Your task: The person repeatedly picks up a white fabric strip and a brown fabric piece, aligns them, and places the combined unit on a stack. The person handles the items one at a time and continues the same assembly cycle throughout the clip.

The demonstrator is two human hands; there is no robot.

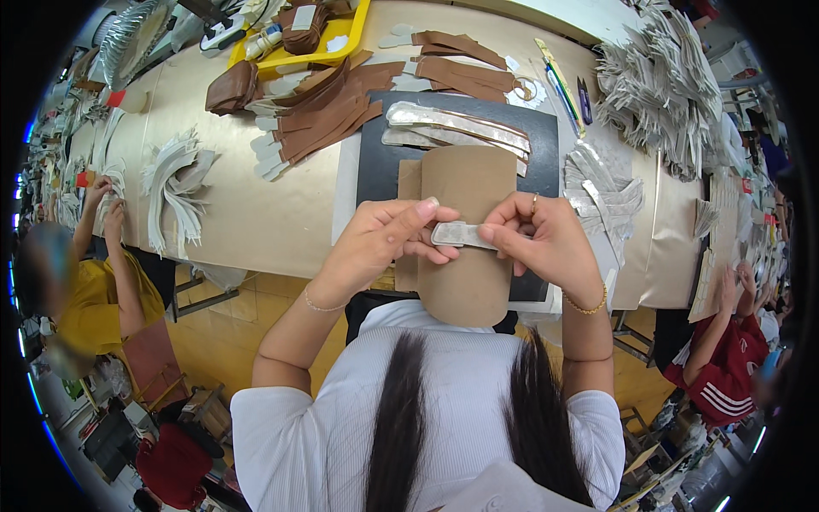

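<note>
A short pale grey strip (461, 235) with a rounded end lies across the top of a curved brown cardboard form (469, 286). My right hand (546, 235) pinches the strip between thumb and fingers near its right part. At its rounded end, the fingers of my left hand (388, 235) are bent around the strip, with the thumb raised above it. The far end of the strip is hidden under my right hand. Beneath the form is a dark board (375, 171), and on it, just beyond the form, rest several long pale strips with brown edges (461, 124).
Brown leather strips (324, 124) fan out at the far left, beside a yellow tray (358, 30). Pale strips stand piled at the right (661, 77) and lie at the left (179, 188). Pens (559, 85) lie far right. Co-workers sit on both sides.
</note>
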